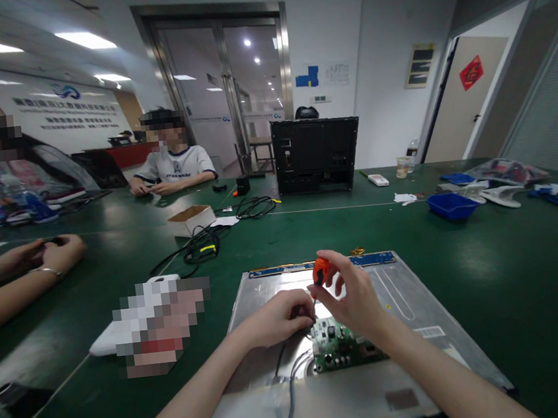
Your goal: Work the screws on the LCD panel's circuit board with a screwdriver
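Observation:
An orange-and-black screwdriver (pixel 321 272) is gripped at its handle by my right hand (pixel 355 291), its thin shaft pointing down. My left hand (pixel 283 316) is closed near the shaft's lower end, fingertips pinched together; what they hold there is hidden. Just below both hands lies a green circuit board (pixel 340 343), partly covered by my right wrist. It rests on the metal back of a display panel (pixel 397 289). A blue strip board (pixel 376 258) runs along the panel's far edge. Grey cables (pixel 292 394) run from beside the circuit board toward me.
A black monitor housing (pixel 318 155) stands at the back. Black cables (pixel 203 243) and an open cardboard box (pixel 191 220) lie left of centre. A blue tray (pixel 452 206) is on the right. Another person's hands (pixel 54 256) are at left; a person (pixel 174 160) sits across the table.

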Demonstrator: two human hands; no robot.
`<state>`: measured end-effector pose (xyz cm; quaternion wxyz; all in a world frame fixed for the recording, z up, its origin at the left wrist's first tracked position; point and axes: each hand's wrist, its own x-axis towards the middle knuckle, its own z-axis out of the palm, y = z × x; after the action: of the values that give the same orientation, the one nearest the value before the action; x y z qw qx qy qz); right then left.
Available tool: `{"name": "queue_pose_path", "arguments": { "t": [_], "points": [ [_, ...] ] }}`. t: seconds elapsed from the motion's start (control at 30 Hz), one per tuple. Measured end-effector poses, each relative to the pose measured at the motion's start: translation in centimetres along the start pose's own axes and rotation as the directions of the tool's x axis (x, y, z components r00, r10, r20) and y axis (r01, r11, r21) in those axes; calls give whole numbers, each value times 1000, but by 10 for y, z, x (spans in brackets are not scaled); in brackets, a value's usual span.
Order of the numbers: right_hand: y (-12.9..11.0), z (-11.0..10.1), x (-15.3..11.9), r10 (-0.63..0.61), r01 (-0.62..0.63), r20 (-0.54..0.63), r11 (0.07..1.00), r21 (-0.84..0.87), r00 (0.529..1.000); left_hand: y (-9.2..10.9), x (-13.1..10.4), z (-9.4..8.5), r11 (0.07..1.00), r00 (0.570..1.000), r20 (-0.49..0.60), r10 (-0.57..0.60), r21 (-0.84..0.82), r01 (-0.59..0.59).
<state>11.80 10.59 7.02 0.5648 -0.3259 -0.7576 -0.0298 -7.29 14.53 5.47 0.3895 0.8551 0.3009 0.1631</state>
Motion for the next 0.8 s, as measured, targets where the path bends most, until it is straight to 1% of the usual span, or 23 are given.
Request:
{"name": "queue_pose_path", "arguments": {
  "t": [0.23, 0.33, 0.43, 0.63, 0.8],
  "points": [
    [-4, -3, 0, 6, -7, 38, 1000, 28, 999, 2, 0, -1, 999, 1000, 17, -24, -28, 25],
    [-3, -3, -1, 19, -22, 61, 998, 53, 998, 4, 0, -1, 999, 999, 20, -25, -42, 26],
    [-1, -2, -2, 20, -22, 56, 999, 41, 998, 5, -1, -1, 998, 999, 9, -31, -52, 32],
    [-2, -3, 2, 1, -2, 65, 1000, 14, 998, 2, -1, 1, 996, 998, 0, -64, -56, 64],
    [-4, -3, 2, -2, 1, 71, 1000, 13, 997, -1, -1, 2, 995, 998, 9, -64, -75, 65]
  ]
}}
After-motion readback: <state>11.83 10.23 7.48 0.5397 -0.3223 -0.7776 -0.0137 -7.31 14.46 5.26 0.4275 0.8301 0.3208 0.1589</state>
